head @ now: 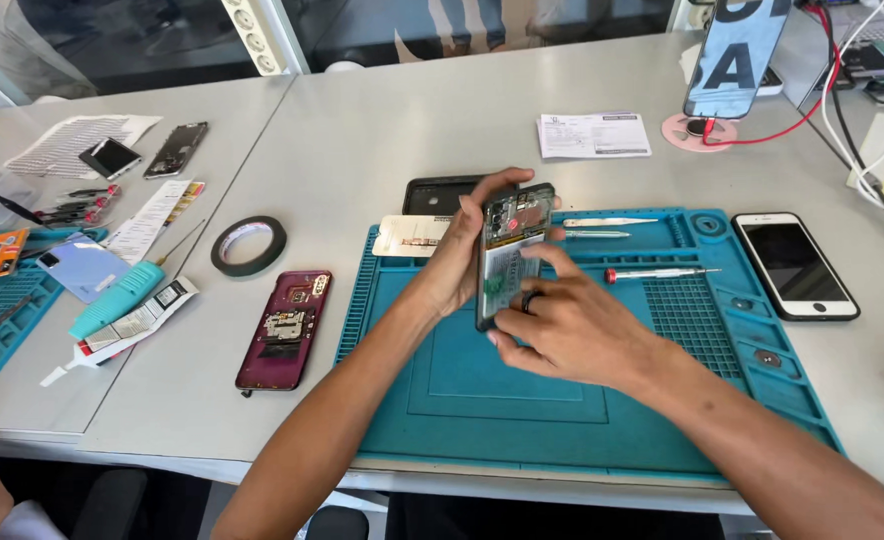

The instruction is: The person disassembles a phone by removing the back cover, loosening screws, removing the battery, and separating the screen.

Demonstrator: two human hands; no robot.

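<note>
The opened phone [510, 255] stands nearly upright above the teal mat [522, 400], back cover off, board and battery bared. The left hand [462, 262] is closed around its left edge, fingertips curling over the top; the right hand [562, 330] meets it from 5 o'clock, thumb and forefinger pressing the lower battery face. It looks light, stiff and fragile inside, so the frame edges are the safe hold. A red screwdriver [657, 273] lies at 3 o'clock, a maroon phone [287, 328] at 9 on the table [382, 130].
</note>
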